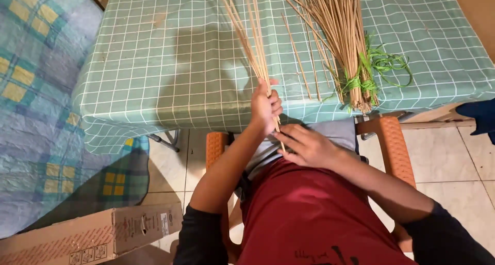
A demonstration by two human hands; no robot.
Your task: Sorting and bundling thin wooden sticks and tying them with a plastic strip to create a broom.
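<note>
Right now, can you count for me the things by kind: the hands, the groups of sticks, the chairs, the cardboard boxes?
Hands: 2, left hand and right hand
Groups of sticks: 2, held sticks and tied bundle on the table
Chairs: 1, orange chair
Cardboard boxes: 1, box
Total: 6

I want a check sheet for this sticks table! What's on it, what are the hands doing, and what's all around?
Surface: table under a green checked cloth.
Job's things: thin sticks fanned up from the left hand; their lower ends reach the right hand.
Clutter: tied stick bundle with green ribbon.
Grippers: left hand closed round the sticks; right hand touching their ends at the lap.
Cables: nothing seen.
Surroundings: orange chair, cardboard box, blue patterned blanket, tiled floor.
</note>
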